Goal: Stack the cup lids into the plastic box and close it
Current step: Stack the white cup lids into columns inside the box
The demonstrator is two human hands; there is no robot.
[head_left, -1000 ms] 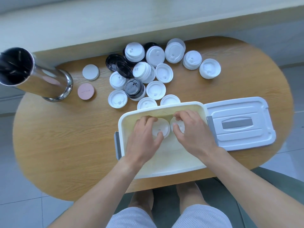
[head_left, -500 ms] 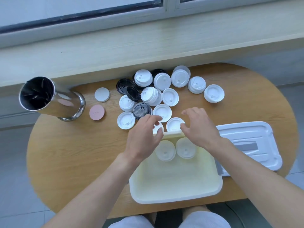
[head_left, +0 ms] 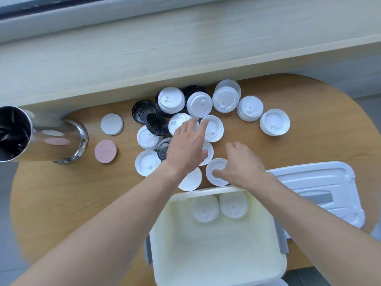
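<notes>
Box (head_left: 162,228) — two white lids (head_left: 204,209) inside

Both forearms were bare from the frame's lower edge up to the wrists, with no sleeve, watch or ring visible. The left hand (head_left: 185,145) and right hand (head_left: 243,168) wore no gloves; nails looked short and unpainted, though blurred

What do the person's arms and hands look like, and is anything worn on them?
Both forearms are bare up to the frame edge, with no sleeves visible. The left hand and the right hand wear no gloves, and no watch, ring or bracelet shows.
</notes>
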